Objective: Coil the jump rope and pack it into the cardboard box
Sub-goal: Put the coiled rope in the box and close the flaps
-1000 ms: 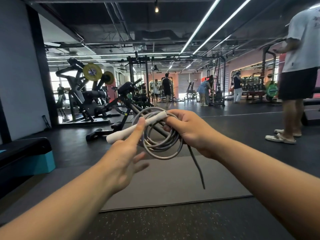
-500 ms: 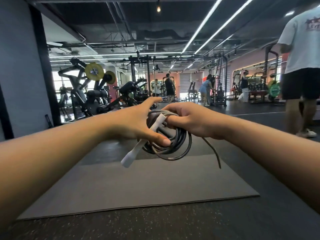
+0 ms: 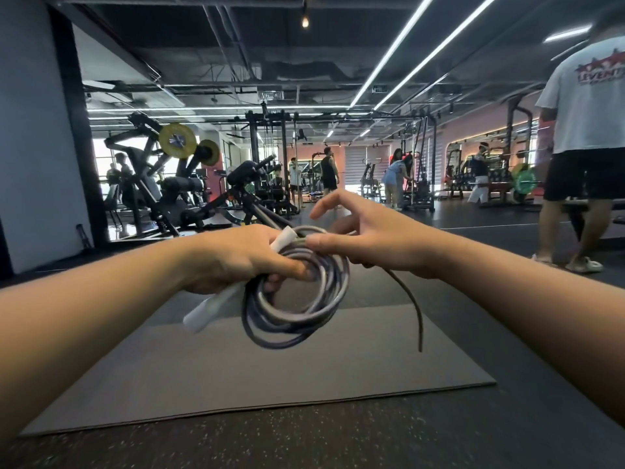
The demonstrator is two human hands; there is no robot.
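Below my fingers lies the grey floor mat (image 3: pixel 257 367), spread flat on the dark gym floor (image 3: pixel 338 445); I judge it is there as a working patch, so a dropped loop lands somewhere soft. Far beyond the fingers stand weight machines (image 3: pixel 162 184), and off to the right of them a bystander (image 3: pixel 585 130) stands with back turned, well apart from my work. I see no cardboard box anywhere, so packing must wait.

The jump rope (image 3: pixel 294 299) hangs in the air between both hands, wound into several rounds. My left hand (image 3: pixel 236 258) grips the bundle where the rounds cross, its fingers (image 3: pixel 291 265) curled through the ring, and the white handle (image 3: pixel 209 309) is trapped under the same grip, slanting down to the left. I hold it so, I judge, to keep the rounds from springing open.

My right hand (image 3: pixel 372 242) sits at the top of the ring: the thumb presses the cord there while the other fingers are spread and lifted, holding nothing that I can see. One loose tail (image 3: pixel 414 306) droops down to the right of these fingers. That tail looks like the last stretch to tuck in.
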